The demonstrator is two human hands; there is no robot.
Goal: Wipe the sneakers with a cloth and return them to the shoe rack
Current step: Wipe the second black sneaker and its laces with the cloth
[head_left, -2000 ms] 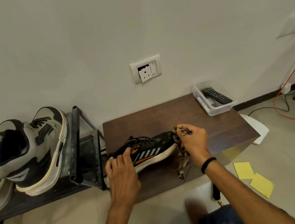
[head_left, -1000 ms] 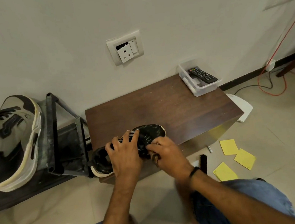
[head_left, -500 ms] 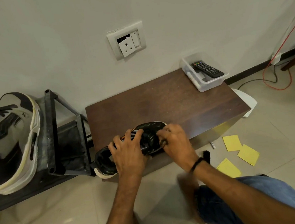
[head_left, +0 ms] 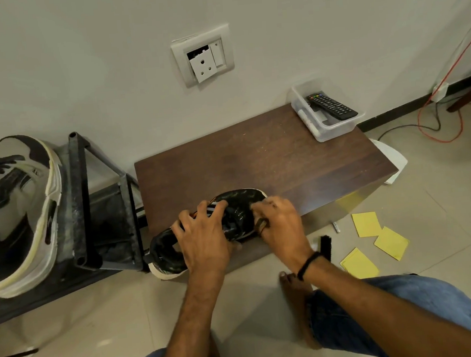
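A black sneaker [head_left: 237,212] with white stripes and a white sole lies on the front left corner of the low brown table [head_left: 270,161], its heel hanging over the edge. My left hand [head_left: 205,238] grips the middle of the sneaker from above. My right hand [head_left: 278,220] presses a dark patterned cloth [head_left: 261,224] against the toe side; only a small bit of the cloth shows under the fingers. A grey and black sneaker [head_left: 18,211] stands tilted on the dark shoe rack [head_left: 79,197] at the left.
A clear plastic box [head_left: 329,124] holding a remote [head_left: 332,106] sits at the table's back right corner. Yellow paper squares [head_left: 376,237] and a small black brush [head_left: 325,244] lie on the tiled floor at the right. Cables trail by the right wall. My knees are below.
The sneaker was turned from its side to upright and pulled to the table's front edge. My right hand with the cloth slid along the toe area. The camera tilted down.
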